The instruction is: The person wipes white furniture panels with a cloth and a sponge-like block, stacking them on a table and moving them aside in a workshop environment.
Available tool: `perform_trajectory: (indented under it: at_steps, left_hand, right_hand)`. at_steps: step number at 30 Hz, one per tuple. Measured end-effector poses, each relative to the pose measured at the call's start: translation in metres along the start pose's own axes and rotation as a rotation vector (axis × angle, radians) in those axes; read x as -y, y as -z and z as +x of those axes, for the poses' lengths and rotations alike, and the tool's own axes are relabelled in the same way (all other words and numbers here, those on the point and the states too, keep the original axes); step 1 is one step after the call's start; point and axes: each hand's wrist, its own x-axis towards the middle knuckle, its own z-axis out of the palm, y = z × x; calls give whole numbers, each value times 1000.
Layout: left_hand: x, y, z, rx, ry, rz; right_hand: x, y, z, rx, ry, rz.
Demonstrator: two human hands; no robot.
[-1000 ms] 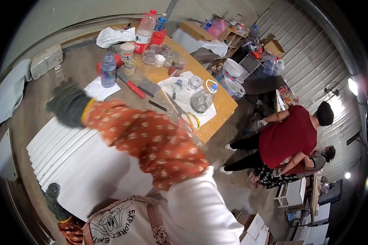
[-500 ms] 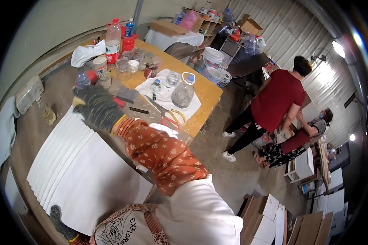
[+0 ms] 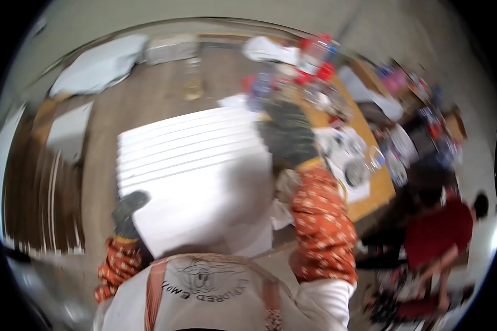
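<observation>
Several white boards [image 3: 204, 182] lie in a staggered stack on the brown table, their far edges stepped like stairs. My left hand [image 3: 128, 211], in a dark grey knitted glove, is closed at the left edge of the nearest board. At the stack's right side, toward its far corner, is my gloved right hand [image 3: 287, 132], fingers curled and smeared by motion. A small tan patch shows at its fingertips; I cannot tell what it is. Both forearms wear orange flowered sleeves.
Beyond my right hand, bottles [image 3: 316, 55], jars and a white cloth [image 3: 270, 51] crowd a yellow board [image 3: 378, 190]. A clear bottle [image 3: 193, 83] stands past the stack. Dark panels [image 3: 38, 193] stand at left. A person in a red shirt [image 3: 439, 231] is at far right.
The view has swung left, so the stack now sits mid-picture and the people lie at the right rim. My right hand stays near the stack's far right corner, my left at its left edge.
</observation>
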Motion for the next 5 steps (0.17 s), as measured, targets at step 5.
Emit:
perform_trajectory:
  at_steps: [5]
  left_hand:
    - [-30, -23, 6, 347, -164, -783]
  right_hand:
    - [12, 23, 21, 221, -302, -19]
